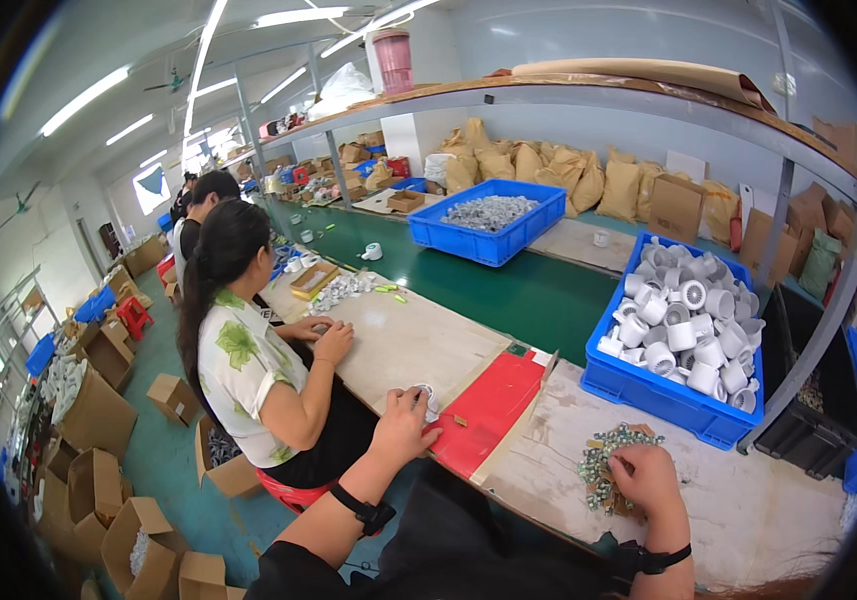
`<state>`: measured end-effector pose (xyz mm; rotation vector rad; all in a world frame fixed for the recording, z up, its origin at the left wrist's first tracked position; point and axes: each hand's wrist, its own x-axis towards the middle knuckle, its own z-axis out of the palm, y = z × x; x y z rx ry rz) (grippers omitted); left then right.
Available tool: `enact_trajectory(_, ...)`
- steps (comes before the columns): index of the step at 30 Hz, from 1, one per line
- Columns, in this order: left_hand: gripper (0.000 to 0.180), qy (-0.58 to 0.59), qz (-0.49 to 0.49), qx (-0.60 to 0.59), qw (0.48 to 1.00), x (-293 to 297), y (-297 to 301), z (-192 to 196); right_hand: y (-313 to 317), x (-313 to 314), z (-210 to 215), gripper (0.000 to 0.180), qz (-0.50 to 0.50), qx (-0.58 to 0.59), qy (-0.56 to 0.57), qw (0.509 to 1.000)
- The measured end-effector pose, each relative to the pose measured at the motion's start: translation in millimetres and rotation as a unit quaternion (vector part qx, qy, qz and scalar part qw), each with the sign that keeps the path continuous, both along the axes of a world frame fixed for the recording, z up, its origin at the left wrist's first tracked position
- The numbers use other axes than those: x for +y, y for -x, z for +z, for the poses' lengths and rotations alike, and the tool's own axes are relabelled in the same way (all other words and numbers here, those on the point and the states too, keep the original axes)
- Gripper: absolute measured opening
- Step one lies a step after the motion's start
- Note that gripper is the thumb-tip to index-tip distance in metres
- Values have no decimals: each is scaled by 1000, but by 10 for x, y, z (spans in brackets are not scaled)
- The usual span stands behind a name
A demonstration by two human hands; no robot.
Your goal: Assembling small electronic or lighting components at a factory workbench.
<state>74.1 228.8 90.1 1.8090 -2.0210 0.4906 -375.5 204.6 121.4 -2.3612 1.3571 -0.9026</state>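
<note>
A co-worker (269,375) sits at the surface (739,510). Rightward, the left hand (405,430) curls its fingers against a white part (432,404) beside the red mat (497,412); whether they grip it, I cannot tell. Farther right, the right hand's (646,476) bent fingers touch a pile of small parts (601,462); any grasp is hidden. Beyond stands a blue bin (649,398) of white pieces (684,330).

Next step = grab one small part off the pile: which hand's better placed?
Right, I'd say: the right hand is already at the pile of small parts. The left hand is across the red mat, at a white part.
</note>
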Motion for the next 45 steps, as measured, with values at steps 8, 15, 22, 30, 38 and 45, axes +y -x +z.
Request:
enact_trajectory(8, 78, -171, 50, -78, 981, -854, -70, -251, -86, 97, -26, 15, 29, 13, -6, 999)
enact_trajectory(15, 74, -86, 223, -102, 966, -1354, 281, 191, 58, -132, -199, 18, 0, 7, 6, 1000)
enact_trajectory(22, 18, 180, -300, 198, 915, -1430, 2197, 990, 76, -207, -277, 19, -15, -65, 41, 997)
enact_trajectory(30, 30, 163, -315, 222, 909, -1858, 3461, 922, 81, -198, -304, 14, -32, -117, 61, 991)
enact_trajectory(38, 29, 133, -364, 235, 891, -1671, 3340, 496, 78, -342, -380, 15, -45, -127, 82, 988)
enact_trajectory(45, 40, 165, -392, 192, 885, -1585, 3234, 192, 89, -301, -336, 13, -45, -124, 71, 989)
